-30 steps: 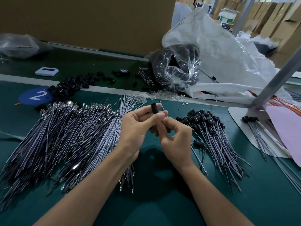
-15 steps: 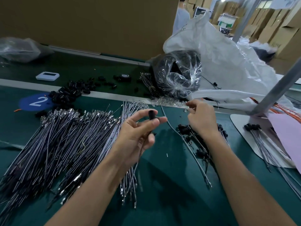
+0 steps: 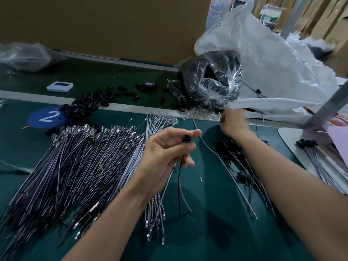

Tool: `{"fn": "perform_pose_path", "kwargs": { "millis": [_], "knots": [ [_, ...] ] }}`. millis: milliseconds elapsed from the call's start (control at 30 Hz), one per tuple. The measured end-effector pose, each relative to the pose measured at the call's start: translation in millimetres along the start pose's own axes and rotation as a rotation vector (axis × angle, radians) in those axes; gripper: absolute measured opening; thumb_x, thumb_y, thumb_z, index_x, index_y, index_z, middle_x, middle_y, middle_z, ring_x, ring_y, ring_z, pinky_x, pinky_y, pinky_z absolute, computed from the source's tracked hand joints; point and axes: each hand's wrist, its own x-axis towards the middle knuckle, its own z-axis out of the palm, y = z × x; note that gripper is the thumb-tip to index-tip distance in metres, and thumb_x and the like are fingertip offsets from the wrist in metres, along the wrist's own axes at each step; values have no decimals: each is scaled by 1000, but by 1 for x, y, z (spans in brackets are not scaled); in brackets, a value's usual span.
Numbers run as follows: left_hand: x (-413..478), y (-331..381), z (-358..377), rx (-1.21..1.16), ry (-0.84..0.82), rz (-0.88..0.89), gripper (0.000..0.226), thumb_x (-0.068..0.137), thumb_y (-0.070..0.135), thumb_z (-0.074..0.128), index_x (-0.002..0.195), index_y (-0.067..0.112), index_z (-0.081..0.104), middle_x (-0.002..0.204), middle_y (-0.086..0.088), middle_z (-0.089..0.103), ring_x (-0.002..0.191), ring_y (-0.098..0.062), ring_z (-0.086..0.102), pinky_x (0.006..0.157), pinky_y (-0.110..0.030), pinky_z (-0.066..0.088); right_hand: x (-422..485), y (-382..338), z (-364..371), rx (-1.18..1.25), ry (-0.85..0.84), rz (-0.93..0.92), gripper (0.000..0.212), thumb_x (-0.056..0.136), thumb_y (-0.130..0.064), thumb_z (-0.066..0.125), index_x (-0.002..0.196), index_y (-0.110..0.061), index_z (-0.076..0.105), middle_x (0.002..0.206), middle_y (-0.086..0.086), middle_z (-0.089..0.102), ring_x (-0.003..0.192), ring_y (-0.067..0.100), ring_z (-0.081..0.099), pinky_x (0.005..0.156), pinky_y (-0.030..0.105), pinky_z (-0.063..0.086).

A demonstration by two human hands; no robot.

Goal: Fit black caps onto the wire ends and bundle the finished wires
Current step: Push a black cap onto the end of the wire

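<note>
Left hand (image 3: 169, 149) pinches a capped wire (image 3: 186, 138) above the counter (image 3: 207, 232); right hand (image 3: 232, 122) is out by the white bag (image 3: 273, 72), can't tell if it grips anything. Small capped pile (image 3: 233, 153) looks done, huge uncapped heap (image 3: 84, 162) left, so early days I'd say.

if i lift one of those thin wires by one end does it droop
Probably droops: the capped wire pinched in the left hand hangs and bends below it. Somewhat springy though: wires in the pile lie mostly straight. Likely light, since a pinch on its black cap holds it.
</note>
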Motion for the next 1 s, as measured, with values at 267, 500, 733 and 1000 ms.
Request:
{"fn": "perform_pose_path", "kwargs": {
  "millis": [267, 500, 733, 1000],
  "knots": [
    [3, -3, 0, 112, 199, -15, 24, 61, 13, 80, 86, 16, 78, 92, -14, 76, 76, -27, 74, 53, -23, 55, -21, 2, -19, 578, 77, 58, 14, 80, -8, 77, 93, -12, 76, 92, 8, 74, 95, 20, 67, 81, 19, 51],
    [4, -12, 4, 359, 275, -4, 22, 69, 1, 82, 76, 21, 78, 72, -11, 75, 65, -22, 74, 50, -21, 53, -116, -29, -40, 1170, -62, -254, 16, 77, -1, 77, 79, -17, 75, 67, 2, 72, 59, 11, 63, 59, 20, 54],
    [3, -14, 3, 540, 207, 55, 31, 71, -3, 81, 74, 28, 77, 69, -4, 75, 63, -20, 73, 55, -23, 56, -125, -30, -28, 1151, -116, -255, 13, 78, 2, 75, 80, -10, 74, 68, 10, 68, 59, 15, 57, 60, 23, 50],
    [3, -17, 2, 635, 194, 56, 33, 69, -4, 82, 75, 27, 74, 67, 0, 74, 61, -16, 73, 55, -23, 56, -126, -28, -31, 1146, -82, -278, 19, 76, 5, 76, 82, -13, 75, 64, -1, 72, 58, 12, 66, 60, 20, 54]
  ]
}}
